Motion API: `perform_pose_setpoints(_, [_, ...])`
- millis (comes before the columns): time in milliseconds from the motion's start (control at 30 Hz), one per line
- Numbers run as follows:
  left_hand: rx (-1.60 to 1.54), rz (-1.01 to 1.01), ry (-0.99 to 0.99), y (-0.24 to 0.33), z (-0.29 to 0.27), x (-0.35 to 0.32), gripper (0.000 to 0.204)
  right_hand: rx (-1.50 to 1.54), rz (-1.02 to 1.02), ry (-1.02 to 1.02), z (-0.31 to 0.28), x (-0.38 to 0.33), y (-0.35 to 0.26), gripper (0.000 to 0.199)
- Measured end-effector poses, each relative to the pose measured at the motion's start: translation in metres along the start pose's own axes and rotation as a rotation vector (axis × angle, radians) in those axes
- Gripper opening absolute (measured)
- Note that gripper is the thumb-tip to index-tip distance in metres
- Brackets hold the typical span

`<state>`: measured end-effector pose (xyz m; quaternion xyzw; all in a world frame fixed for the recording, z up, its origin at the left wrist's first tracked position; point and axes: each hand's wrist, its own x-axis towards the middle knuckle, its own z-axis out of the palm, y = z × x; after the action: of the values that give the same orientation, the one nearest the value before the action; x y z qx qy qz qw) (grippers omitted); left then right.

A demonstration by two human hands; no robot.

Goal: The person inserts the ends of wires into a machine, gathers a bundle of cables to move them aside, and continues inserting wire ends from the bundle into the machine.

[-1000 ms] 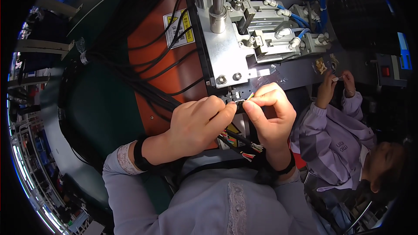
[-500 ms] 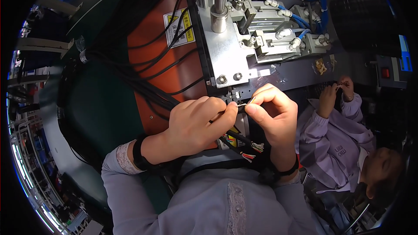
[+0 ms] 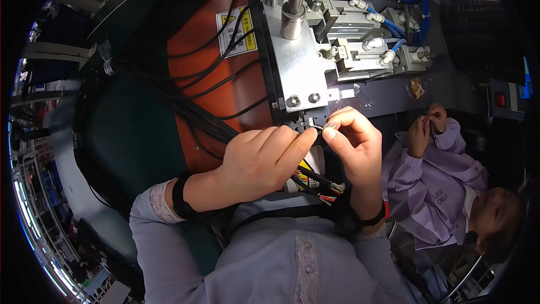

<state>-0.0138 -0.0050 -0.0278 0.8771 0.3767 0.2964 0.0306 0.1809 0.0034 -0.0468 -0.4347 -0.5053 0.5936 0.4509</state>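
My left hand [image 3: 264, 159] is closed, its fingertips pinched together near the front of the steel fixture, and they hide most of what they hold. Facing it, thumb and forefinger of my right hand [image 3: 356, 142] meet on the same small thing. A short pale wire [image 3: 317, 128] shows between the two sets of fingertips. Below my hands hang black cables with stripped ends, where thin coloured wires [image 3: 327, 198] fan out. A small dark block with a white connector [image 3: 310, 121] lies just beyond my fingertips.
A steel press fixture [image 3: 304, 67] with pneumatic cylinders and blue hoses [image 3: 423, 5] stands ahead. Many black cables [image 3: 152, 76] run over the orange-brown surface [image 3: 211, 93] at left. A co-worker in a lilac jacket [image 3: 436, 191] sits at right, near a small bag of yellowish parts [image 3: 416, 88].
My fingertips have come closer together, and less of the pale wire shows between them. My left hand has shifted slightly right. The view has moved a little, and the co-worker's hands have drawn together.
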Motion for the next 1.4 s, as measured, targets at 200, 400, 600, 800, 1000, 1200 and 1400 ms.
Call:
perform_pose_setpoints(200, [0.037,0.044,-0.112,-0.002,0.002,-0.003,0.038,-0.36,-0.176,0.068,0.001,0.003,0.012,0.004])
perform_pose_setpoints(400, [0.157,0.023,-0.139,-0.004,0.009,-0.005,0.039,-0.675,-0.391,0.17,0.019,0.012,0.02,0.004])
perform_pose_setpoints(600, [0.247,-0.057,-0.172,0.003,0.009,-0.005,0.035,-0.688,-0.448,0.186,0.02,0.013,0.032,0.007])
perform_pose_setpoints(800, [0.253,-0.025,-0.149,0.0,0.012,0.004,0.03,-0.469,-0.327,0.264,0.016,0.016,0.046,0.008])
perform_pose_setpoints(1000, [0.133,-0.08,-0.1,-0.002,0.016,0.007,0.024,-0.142,-0.079,0.213,0.006,0.012,0.058,0.008])
perform_pose_setpoints(1200, [0.115,-0.112,-0.138,-0.003,0.004,0.009,0.023,-0.177,-0.095,0.288,0.014,0.015,0.044,0.009])
perform_pose_setpoints(1400, [0.134,-0.184,-0.218,-0.002,0.004,0.009,0.025,-0.163,-0.539,-0.154,-0.023,0.01,0.029,0.017])
